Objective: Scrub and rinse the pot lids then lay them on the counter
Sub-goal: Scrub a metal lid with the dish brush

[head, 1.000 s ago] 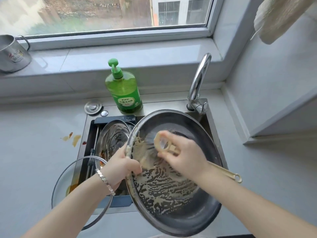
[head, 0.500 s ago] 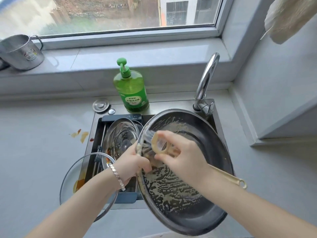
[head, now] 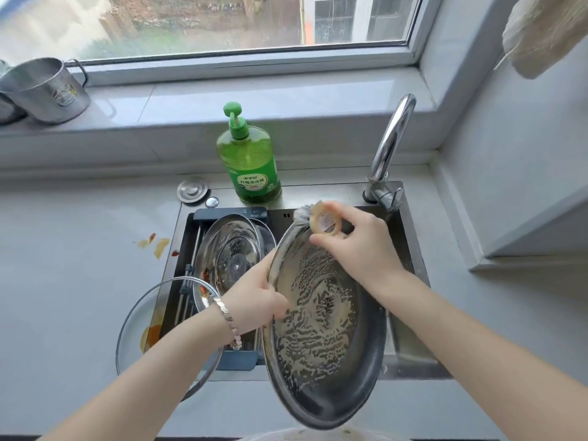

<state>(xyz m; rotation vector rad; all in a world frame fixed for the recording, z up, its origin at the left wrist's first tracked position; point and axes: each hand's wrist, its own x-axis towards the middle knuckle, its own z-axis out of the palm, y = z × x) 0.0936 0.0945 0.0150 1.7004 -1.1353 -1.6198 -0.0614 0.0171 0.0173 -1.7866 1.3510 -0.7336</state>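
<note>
- We saw the left hand [head: 254, 300] gripping the left rim of the big metal lid [head: 324, 338], thumb on the inner face and fingers curled behind the rim.
- The lid was held tilted over the sink [head: 410, 249], inner side towards us, covered in streaky suds.
- The right hand [head: 359, 246] had its fingers closed round a brush [head: 324, 219], with the bristles against the lid's top rim.
- We noted a second steel lid [head: 229, 249] lying in the sink's left part on a dark rack [head: 241, 361], just left of the held lid.
- A glass lid [head: 136, 329] lay half on the worktop [head: 63, 281] and half over the sink's left edge, with orange residue on it.
- A green soap bottle [head: 249, 163] stood upright behind the sink, and the tap [head: 389, 148] was at the back right. We could not tell whether water ran.
- We saw a round metal plug [head: 192, 190] just left of the bottle.
- Orange stains [head: 156, 246] were on the worktop left of the sink.
- A metal cup [head: 47, 90] sat on the windowsill at far left.
- There was a bracelet [head: 229, 319] on the left wrist.
</note>
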